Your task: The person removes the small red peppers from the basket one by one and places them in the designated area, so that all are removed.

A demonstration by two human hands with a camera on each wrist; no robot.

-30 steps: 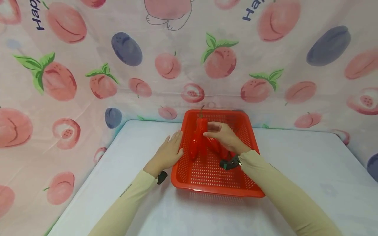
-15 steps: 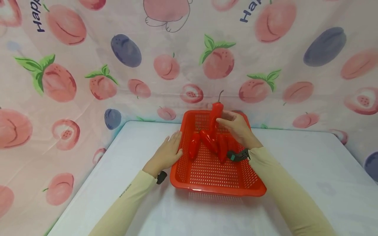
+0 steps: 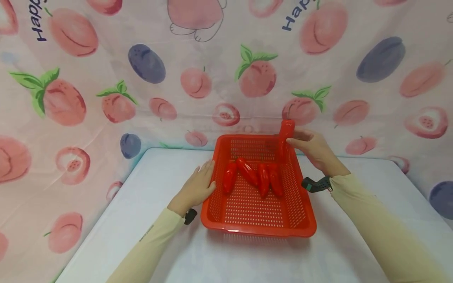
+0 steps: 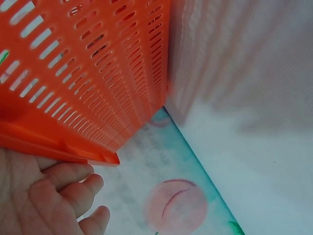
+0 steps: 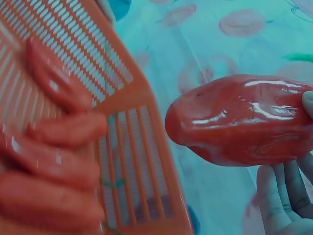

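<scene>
My right hand (image 3: 316, 151) pinches a glossy red pepper (image 3: 286, 135) upright over the back right corner of a red plastic basket (image 3: 260, 232). Seen from the right wrist, that held pepper (image 5: 234, 122) lies across the view, thumb on one side and fingers on the other. Several more red peppers (image 3: 247, 171) lie side by side on the basket floor, green stems toward the back. On the basket's left rim rests my left hand (image 3: 194, 186), its fingers straight. The left wrist view has the left hand's fingers (image 4: 73, 188) at the basket edge.
The basket stands on a white table (image 3: 170, 255), near its far edge. Behind hangs a pink curtain (image 3: 226, 90) printed with fruit. A dark band (image 3: 316, 184) sits on the right wrist.
My right hand has lifted the pepper from above the others and carried it right, to the basket's back right corner. The left hand stays on the rim.
</scene>
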